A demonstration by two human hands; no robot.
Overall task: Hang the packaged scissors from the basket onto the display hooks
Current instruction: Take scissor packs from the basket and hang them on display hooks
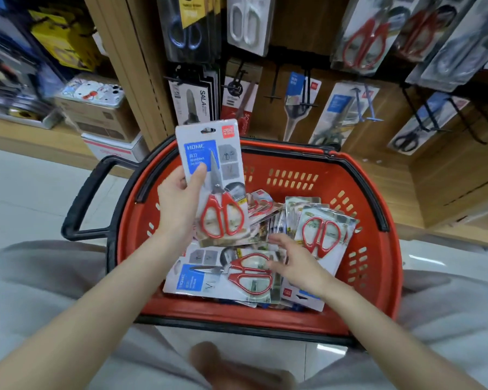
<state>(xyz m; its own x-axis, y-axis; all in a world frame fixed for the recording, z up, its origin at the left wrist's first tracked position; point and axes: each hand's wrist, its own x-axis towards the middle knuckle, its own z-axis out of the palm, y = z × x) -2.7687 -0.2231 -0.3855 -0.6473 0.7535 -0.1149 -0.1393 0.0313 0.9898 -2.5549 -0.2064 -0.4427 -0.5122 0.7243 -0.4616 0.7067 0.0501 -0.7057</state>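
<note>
A red shopping basket (378,249) with black handles stands on the floor in front of me and holds several packs of red-handled scissors. My left hand (181,201) grips one pack of scissors (214,181) upright over the basket's left side, thumb on its blue label. My right hand (293,260) reaches into the basket, its fingers spread over another flat-lying pack (223,277); I cannot see it gripping anything. A further pack (323,235) leans at the basket's right. Black display hooks (307,91) jut from the wooden panel behind the basket.
Packaged scissors of other kinds hang on the panel above (245,21) and to the right (364,40). Cardboard boxes (96,114) and shelves of goods stand on the left. My knees in grey trousers flank the basket on the pale tiled floor.
</note>
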